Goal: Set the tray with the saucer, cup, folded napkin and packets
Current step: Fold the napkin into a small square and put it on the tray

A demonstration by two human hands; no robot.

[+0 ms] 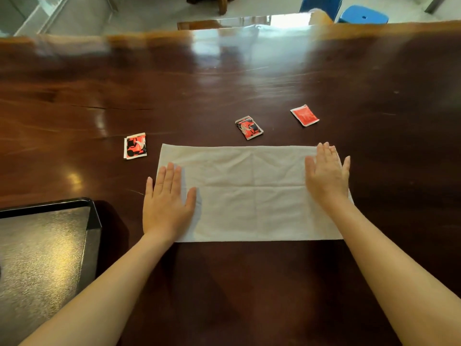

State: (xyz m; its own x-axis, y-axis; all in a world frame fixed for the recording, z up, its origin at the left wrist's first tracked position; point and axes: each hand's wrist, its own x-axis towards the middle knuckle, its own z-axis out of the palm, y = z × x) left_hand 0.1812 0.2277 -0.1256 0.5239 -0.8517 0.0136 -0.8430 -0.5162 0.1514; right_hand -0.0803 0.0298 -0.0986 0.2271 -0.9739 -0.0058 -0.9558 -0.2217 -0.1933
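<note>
Nearest me, the black tray (93, 222) is sitting at my left on the dark wooden table (224, 78). I am pressing my left hand (166, 204) and right hand (327, 176) flat, fingers spread and gripping nothing, on the two ends of the white napkin (252, 193). Just beyond it three packets are lying apart: the left packet (135, 146), the middle packet (248, 127), the red packet (304, 115).
</note>
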